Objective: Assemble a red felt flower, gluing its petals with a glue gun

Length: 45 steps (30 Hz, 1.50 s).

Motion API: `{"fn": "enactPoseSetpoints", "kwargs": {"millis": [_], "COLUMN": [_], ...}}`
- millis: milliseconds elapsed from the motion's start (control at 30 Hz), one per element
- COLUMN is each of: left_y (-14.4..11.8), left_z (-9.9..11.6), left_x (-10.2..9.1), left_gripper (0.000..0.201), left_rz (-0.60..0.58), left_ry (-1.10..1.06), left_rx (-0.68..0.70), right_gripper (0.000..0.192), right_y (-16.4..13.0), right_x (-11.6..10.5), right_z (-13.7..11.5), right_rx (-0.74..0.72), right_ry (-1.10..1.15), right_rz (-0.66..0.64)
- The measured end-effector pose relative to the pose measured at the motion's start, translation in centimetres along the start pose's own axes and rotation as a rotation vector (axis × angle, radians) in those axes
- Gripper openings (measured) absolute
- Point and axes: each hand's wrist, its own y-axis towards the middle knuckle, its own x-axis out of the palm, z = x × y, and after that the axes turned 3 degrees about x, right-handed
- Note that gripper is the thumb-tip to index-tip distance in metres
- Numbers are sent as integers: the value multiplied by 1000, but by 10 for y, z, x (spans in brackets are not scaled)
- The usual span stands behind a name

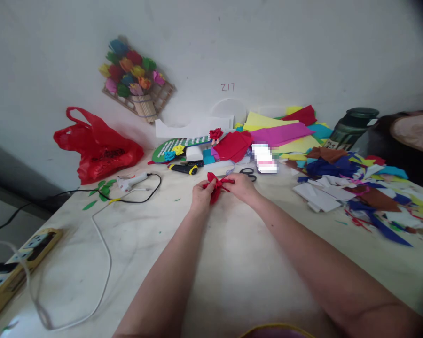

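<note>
Head view showed the left hand (201,193) and right hand (241,187) both pinched on a red paper piece (215,185), held just above the surface (232,263), seemingly to fold it. A red plastic bag (97,148) lay slumped near the wall, contents hidden.

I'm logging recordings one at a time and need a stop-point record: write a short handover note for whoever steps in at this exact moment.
Left hand: pinching the red paper piece from the left.
Right hand: pinching the same piece from the right, held just above the table.
Nearby: scissors behind the right hand, glue gun to the left, loose coloured paper scraps on the right, a small red paper flower at the back.
Done: the red piece is already folded and crumpled into shape.
Left: it is not yet set down or glued.
</note>
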Motion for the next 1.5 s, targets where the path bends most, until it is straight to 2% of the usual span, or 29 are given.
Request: {"fn": "enactPoseSetpoints", "kwargs": {"millis": [200, 333, 700, 800, 1000, 1100, 1167, 1300, 1400, 1500], "left_y": [-3, -3, 2, 0, -4, -6, -6, -4, -3, -3], "left_z": [4, 5, -2, -1, 1, 3, 3, 4, 3, 3], "left_x": [2, 0, -2, 1, 6, 7, 8, 6, 5, 4], "left_gripper": [41, 42, 44, 44, 43, 41, 40, 40, 41, 38], "left_rz": [-33, -60, -76, -68, -104, -107, -96, -72, -65, -75], "left_ry": [-61, -49, -16, -29, -110, -174, -198, -183, -164, -162], "left_rx": [-72, -107, -68, -82, -110, -109, -107, -115, -125, -121], "right_gripper": [18, 26, 17, 17, 27, 30, 29, 23, 18, 18], "right_y": [-4, -4, 3, 2, -16, -23, -22, -11, -3, 0], "right_x": [-6, -7, -1, -2, 0, 2, 2, 1, 1, 2], "right_z": [-5, -4, 1, -3, -17, -21, -20, -12, -4, -1], "right_rx": [-4, 20, 74, 46, -118, -221, -181, 16, 48, 53], "right_ry": [-72, 41, 180, 49, -553, -624, -569, -311, -78, 3], "right_rz": [22, -60, -101, -89, 52, 71, 88, 55, -13, -28]}}
